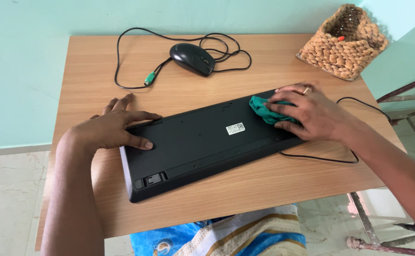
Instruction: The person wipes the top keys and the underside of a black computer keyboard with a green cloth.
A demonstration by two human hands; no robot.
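A wooden table [264, 185] fills most of the view, set against a pale green wall. A black keyboard [202, 142] lies on it upside down, its flat underside up, running at a slant from the near left toward the far right, with a small white label near the middle of its back. The left hand [112, 128] rests spread and flat at the keyboard's left end, thumb and forefinger on the black casing and the other fingers fanned out over the wood beyond it. The right hand [307, 114] presses down on the keyboard's right end, fingers curled over a bunched green cloth [264, 111] that it holds against the plastic. At the far right corner of the table stands a woven basket [342, 45] of light brown knots. A black mouse [192, 59] lies near the far edge, its thin cable looped around it and ending in a green plug [148, 78].
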